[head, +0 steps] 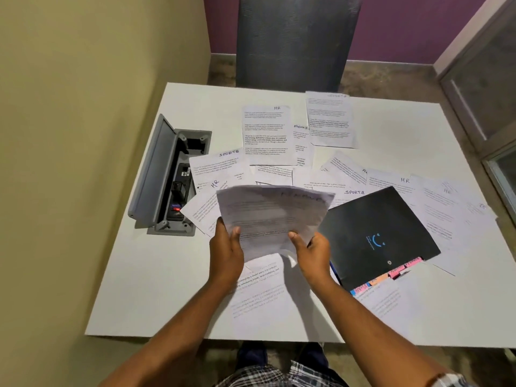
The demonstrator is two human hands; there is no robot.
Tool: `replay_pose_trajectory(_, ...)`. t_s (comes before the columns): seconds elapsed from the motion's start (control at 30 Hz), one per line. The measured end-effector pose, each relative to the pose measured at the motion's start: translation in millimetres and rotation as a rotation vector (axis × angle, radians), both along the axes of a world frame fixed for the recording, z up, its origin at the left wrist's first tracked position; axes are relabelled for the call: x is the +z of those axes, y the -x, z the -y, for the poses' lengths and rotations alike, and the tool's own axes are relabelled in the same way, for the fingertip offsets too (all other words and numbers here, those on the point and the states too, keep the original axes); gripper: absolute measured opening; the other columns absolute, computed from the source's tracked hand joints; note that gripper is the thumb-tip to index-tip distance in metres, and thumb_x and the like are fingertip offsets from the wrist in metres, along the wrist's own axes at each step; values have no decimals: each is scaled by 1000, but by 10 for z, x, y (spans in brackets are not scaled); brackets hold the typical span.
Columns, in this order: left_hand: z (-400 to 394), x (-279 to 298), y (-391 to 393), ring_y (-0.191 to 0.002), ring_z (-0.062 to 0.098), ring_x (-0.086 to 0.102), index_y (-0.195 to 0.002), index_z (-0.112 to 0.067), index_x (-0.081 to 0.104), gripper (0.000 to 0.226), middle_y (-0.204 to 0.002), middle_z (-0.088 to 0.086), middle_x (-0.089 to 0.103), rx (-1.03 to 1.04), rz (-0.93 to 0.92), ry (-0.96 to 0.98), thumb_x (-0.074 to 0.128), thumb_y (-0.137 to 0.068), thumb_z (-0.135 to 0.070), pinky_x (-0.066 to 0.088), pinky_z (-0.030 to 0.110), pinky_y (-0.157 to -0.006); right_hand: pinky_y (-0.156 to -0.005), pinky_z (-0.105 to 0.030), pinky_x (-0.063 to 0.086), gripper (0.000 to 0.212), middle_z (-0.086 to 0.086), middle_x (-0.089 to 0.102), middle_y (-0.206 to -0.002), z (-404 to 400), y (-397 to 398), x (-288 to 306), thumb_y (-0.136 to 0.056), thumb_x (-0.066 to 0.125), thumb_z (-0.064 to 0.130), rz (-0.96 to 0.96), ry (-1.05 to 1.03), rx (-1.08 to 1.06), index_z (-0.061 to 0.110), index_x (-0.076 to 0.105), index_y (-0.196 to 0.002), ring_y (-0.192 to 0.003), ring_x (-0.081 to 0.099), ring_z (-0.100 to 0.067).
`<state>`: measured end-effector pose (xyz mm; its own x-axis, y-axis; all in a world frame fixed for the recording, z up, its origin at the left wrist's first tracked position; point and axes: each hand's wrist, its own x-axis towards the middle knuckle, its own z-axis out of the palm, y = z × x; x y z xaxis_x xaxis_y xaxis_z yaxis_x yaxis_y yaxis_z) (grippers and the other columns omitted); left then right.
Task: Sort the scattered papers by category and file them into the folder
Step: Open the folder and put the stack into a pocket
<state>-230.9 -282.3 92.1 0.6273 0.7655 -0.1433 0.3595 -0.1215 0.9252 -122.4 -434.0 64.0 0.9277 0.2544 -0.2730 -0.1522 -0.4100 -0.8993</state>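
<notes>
Both hands up over desk [156, 275]. Left hand [226, 252] + right hand [314, 254] fingers clamped on held sheets [275, 216], lower corners. Black folder [377, 236] just right, shut, atop scattered papers [266, 135]. Risk: thin grip, sheets sag/slip, categories remix.

Handwritten headings top several white printed paper sheets on the white table [139, 275]. "HR" stands on the upright sheet at centre [266, 135], on a tilted sheet at left [205, 202] and on a sheet at right [391, 181]. "SPORTS" heads a left sheet [220, 162] and another just above the black folder [377, 233] [352, 193]. "ADMI", cut off, heads a half-covered sheet [301, 135]. The body print is too small to read.
</notes>
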Motion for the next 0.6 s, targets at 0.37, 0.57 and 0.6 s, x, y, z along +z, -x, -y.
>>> replay_pose_trajectory(0.37,-223,-135,-156,-128,19,53,-137,-22,47,41,-137,-1,58,262,120,606,51,-100,-4,35,48,-115,-99,-46,54,93,-6,74,-121,208,63,146,-55,97,47,-550,-442,-214,14,57,-133,-112,70,-27)
replay_pose_trajectory(0.57,-58,82,-172,-127,42,51,-136,-7,46,43,-131,29,57,301,216,828,56,-96,3,44,55,-105,-89,-49,59,32,-8,79,-102,12,34,303,-80,82,9,-379,-446,-267,10,72,-110,-96,76,-28)
replay_pose_trajectory(0.6,-144,92,-140,-129,41,51,-133,-10,47,44,-134,26,56,316,225,761,61,-93,3,46,51,-105,-89,-49,60,24,-7,79,-97,35,-34,317,-81,83,10,-320,-389,-263,11,73,-103,-92,76,-27)
